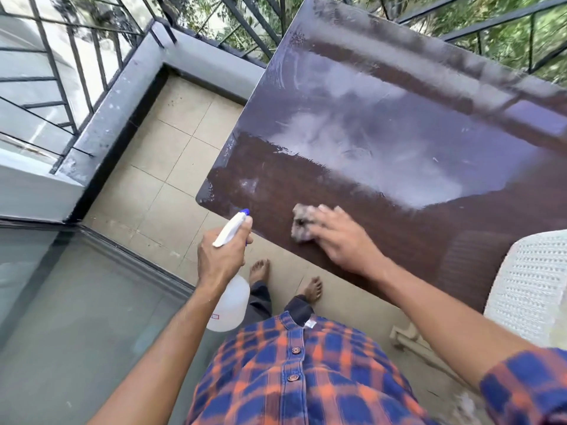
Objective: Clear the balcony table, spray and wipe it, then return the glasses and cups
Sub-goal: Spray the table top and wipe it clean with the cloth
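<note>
The dark brown balcony table fills the upper right; its top is wet and shiny, with dusty streaks along the far edge. My left hand grips a white spray bottle by the neck, its blue-tipped nozzle pointing at the table's near corner. My right hand presses a grey cloth flat on the table near its front edge; the hand is blurred. No glasses or cups are in view.
A white plastic chair stands at the right against the table. A black railing and grey ledge bound the balcony on the left and far side. A glass door lies at lower left. My bare feet stand on beige floor tiles.
</note>
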### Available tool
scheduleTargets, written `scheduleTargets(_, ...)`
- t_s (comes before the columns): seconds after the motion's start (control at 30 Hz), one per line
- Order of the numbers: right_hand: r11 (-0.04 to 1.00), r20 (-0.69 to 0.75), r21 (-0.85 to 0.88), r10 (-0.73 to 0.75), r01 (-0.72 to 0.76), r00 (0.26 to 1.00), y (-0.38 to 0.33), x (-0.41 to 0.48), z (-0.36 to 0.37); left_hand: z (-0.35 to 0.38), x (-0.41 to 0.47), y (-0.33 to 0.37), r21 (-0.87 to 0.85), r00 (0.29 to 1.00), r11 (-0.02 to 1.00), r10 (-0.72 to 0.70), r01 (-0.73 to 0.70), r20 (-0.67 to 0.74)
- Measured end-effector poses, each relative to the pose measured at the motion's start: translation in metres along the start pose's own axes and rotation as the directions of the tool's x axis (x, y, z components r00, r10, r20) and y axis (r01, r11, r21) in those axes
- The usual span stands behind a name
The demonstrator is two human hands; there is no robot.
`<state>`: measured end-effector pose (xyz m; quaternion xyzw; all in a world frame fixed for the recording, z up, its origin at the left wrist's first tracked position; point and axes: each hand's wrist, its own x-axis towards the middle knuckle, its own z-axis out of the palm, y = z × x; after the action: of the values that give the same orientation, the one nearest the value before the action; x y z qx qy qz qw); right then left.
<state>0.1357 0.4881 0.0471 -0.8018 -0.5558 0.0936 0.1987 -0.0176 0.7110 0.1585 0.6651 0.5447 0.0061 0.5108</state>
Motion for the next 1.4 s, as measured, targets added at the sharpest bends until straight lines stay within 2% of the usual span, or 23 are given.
scheduleTargets(0.07, 0.983, -0.08, -0.062, 0.167, -0.172, 0.983, 0.05, 0.021, -0.017, 0.001, 0.001, 0.004, 0.013, 1.0, 1.0, 0.006, -0.006, -0.006)
scheduleTargets(0.1, 0.952, -0.125, -0.062, 0.292, -0.301, 0.948, 0.073, 0.038, -0.025, 0.0, 0.001, 0.007, 0.016, 1.0, 1.0, 0.011, -0.011, -0.008)
scheduleTargets(0.17, 0.843, -0.177, -0.015, 0.526, -0.537, 0.831, 0.097, 0.079, -0.038, -0.001, 0.002, 0.012, 0.034, 1.0, 0.999, 0.025, -0.025, -0.017)
scheduleTargets(0.2, 0.8, -0.174, -0.012, 0.589, -0.6, 0.789, 0.096, 0.1, -0.041, -0.002, 0.003, 0.015, 0.039, 0.999, 0.999, 0.033, -0.033, -0.023)
scheduleTargets(0.23, 0.793, -0.156, -0.021, 0.599, -0.608, 0.786, 0.087, 0.121, -0.041, -0.004, 0.003, 0.018, 0.034, 0.999, 0.999, 0.039, -0.038, -0.032)
scheduleTargets(0.3, 0.872, -0.101, -0.039, 0.482, -0.487, 0.871, 0.053, 0.148, -0.032, -0.007, 0.006, 0.022, 0.015, 0.997, 0.998, 0.059, -0.059, -0.047)
scheduleTargets(0.37, 0.972, -0.055, -0.064, 0.221, -0.225, 0.974, 0.005, 0.149, -0.01, -0.011, 0.01, 0.024, 0.008, 0.995, 0.997, 0.073, -0.072, -0.062)
scheduleTargets(0.4, 0.993, -0.014, -0.056, 0.104, -0.104, 0.995, -0.021, 0.138, 0.003, -0.014, 0.013, 0.025, 0.007, 0.995, 0.997, 0.074, -0.074, -0.067)
scheduleTargets(0.47, 0.999, 0.079, 0.006, -0.054, 0.054, 0.995, -0.061, 0.1, 0.026, -0.019, 0.018, 0.025, 0.011, 0.995, 0.997, 0.071, -0.07, -0.077)
scheduleTargets(0.57, 0.996, 0.076, 0.038, -0.088, 0.085, 0.993, -0.057, 0.059, 0.033, -0.028, 0.029, 0.026, 0.021, 0.997, 0.998, 0.06, -0.059, -0.055)
scheduleTargets(0.6, 1.0, 0.052, -0.006, -0.029, 0.03, 0.998, -0.041, 0.057, 0.028, -0.032, 0.034, 0.027, 0.029, 0.997, 0.998, 0.059, -0.058, -0.046)
scheduleTargets(0.67, 0.98, -0.032, -0.042, 0.193, -0.194, 0.981, -0.005, 0.072, 0.011, -0.039, 0.044, 0.03, 0.025, 0.998, 0.998, 0.056, -0.055, -0.026)
scheduleTargets(0.77, 0.862, -0.165, 0.019, 0.503, -0.507, 0.849, 0.032, 0.126, -0.01, -0.054, 0.062, 0.035, -0.009, 0.999, 0.999, 0.049, -0.049, 0.005)
scheduleTargets(0.83, 0.808, -0.168, 0.044, 0.586, -0.588, 0.793, 0.029, 0.17, -0.008, -0.064, 0.074, 0.037, -0.009, 0.999, 0.999, 0.05, -0.05, 0.012)
scheduleTargets(0.87, 0.821, -0.163, 0.035, 0.568, -0.57, 0.807, 0.018, 0.19, -0.003, -0.07, 0.081, 0.039, -0.016, 0.998, 0.998, 0.053, -0.053, 0.016)
scheduleTargets(0.9, 0.863, -0.154, 0.008, 0.499, -0.504, 0.853, 0.003, 0.206, 0.007, -0.075, 0.089, 0.04, -0.026, 0.998, 0.998, 0.053, -0.052, 0.02)
scheduleTargets(0.97, 0.967, -0.061, -0.042, 0.248, -0.251, 0.967, -0.041, 0.214, 0.031, -0.085, 0.103, 0.042, -0.03, 0.998, 0.998, 0.054, -0.053, 0.029)
scheduleTargets(1.0, 0.995, 0.021, -0.037, 0.097, -0.096, 0.995, -0.063, 0.208, 0.044, -0.091, 0.112, 0.044, -0.036, 0.998, 0.998, 0.053, -0.052, 0.033)
scheduleTargets(1.07, 0.993, 0.14, 0.021, -0.116, 0.114, 0.983, -0.091, 0.18, 0.059, -0.1, 0.127, 0.045, -0.036, 0.998, 0.998, 0.05, -0.048, 0.041)
scheduleTargets(1.13, 0.984, 0.177, 0.049, -0.18, 0.174, 0.968, -0.091, 0.155, 0.06, -0.106, 0.139, 0.045, -0.036, 0.998, 0.998, 0.047, -0.045, 0.051)
scheduleTargets(1.2, 0.994, 0.124, 0.023, -0.104, 0.102, 0.987, -0.069, 0.161, 0.049, -0.112, 0.15, 0.045, -0.042, 0.998, 0.999, 0.034, -0.032, 0.056)
scheduleTargets(1.3, 0.989, -0.011, -0.068, 0.134, -0.135, 0.991, -0.019, 0.222, 0.027, -0.119, 0.161, 0.046, -0.047, 0.998, 0.999, 0.025, -0.023, 0.055)
scheduleTargets(1.4, 0.893, -0.09, -0.02, 0.447, -0.45, 0.89, 0.01, 0.291, 0.013, -0.125, 0.17, 0.049, -0.071, 0.998, 0.997, 0.02, -0.016, 0.062)
